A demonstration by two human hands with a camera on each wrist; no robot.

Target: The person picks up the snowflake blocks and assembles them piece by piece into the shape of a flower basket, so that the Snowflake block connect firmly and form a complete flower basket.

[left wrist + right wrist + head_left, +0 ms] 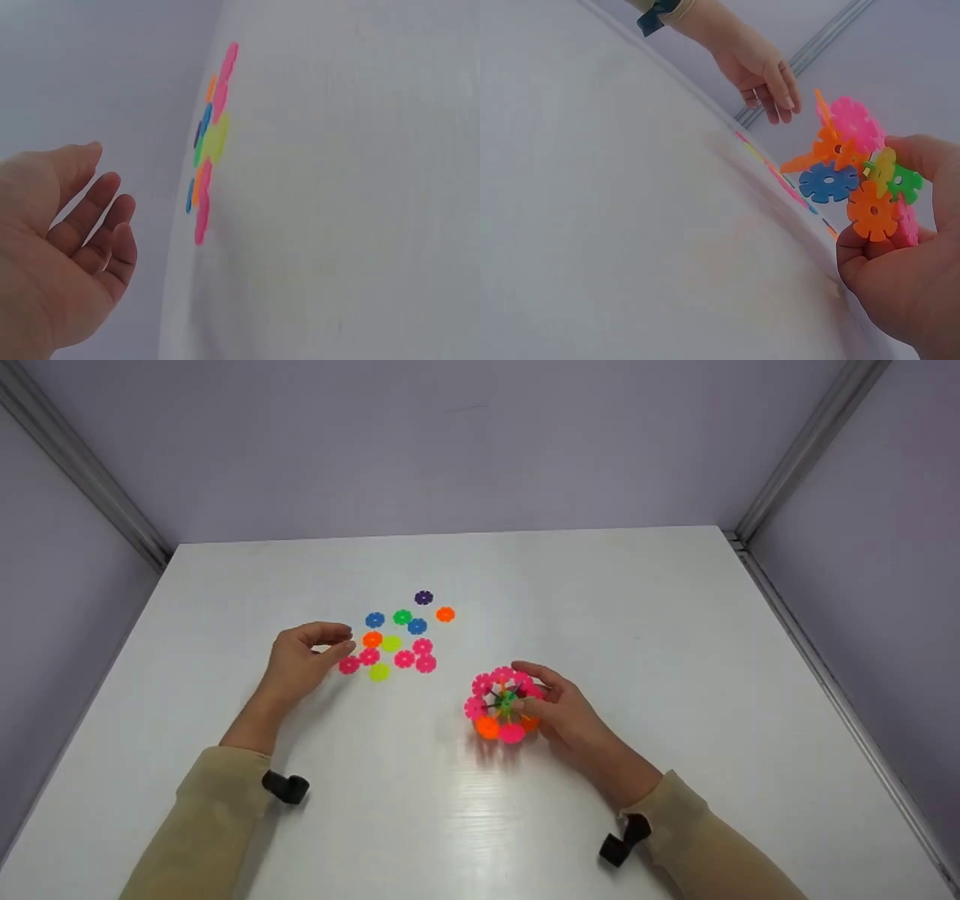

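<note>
As far as I'm judging: mid-assembly, next pick pending

While I'm watching remotely, the white table (645, 630) is filling the lower head view, pale walls (465, 457) rising behind and beside it. Two tan sleeves (221, 795) are showing at the near side. Hands apart. The right hand (576, 721) is gripping the built-up cluster (504, 702) near the view's centre, fingers and thumb clamping its right side; I'm reading it as raised off the table. The left hand (301, 661) is hovering beside the leftmost loose discs (391, 643), fingers relaxed, fingertips not meeting the thumb, nothing held. Those discs are lying flat, left of and beyond the cluster: pink, orange, yellow, blue, green, dark purple.

Step, my guess: the cluster is being added to, left hand choosing another disc. Next move is probably calling for lowering the fingertips, pinching one by its rim, then lining up slot with slot while the right hand is bracing. Which disc, I'm not able to tell.
</note>
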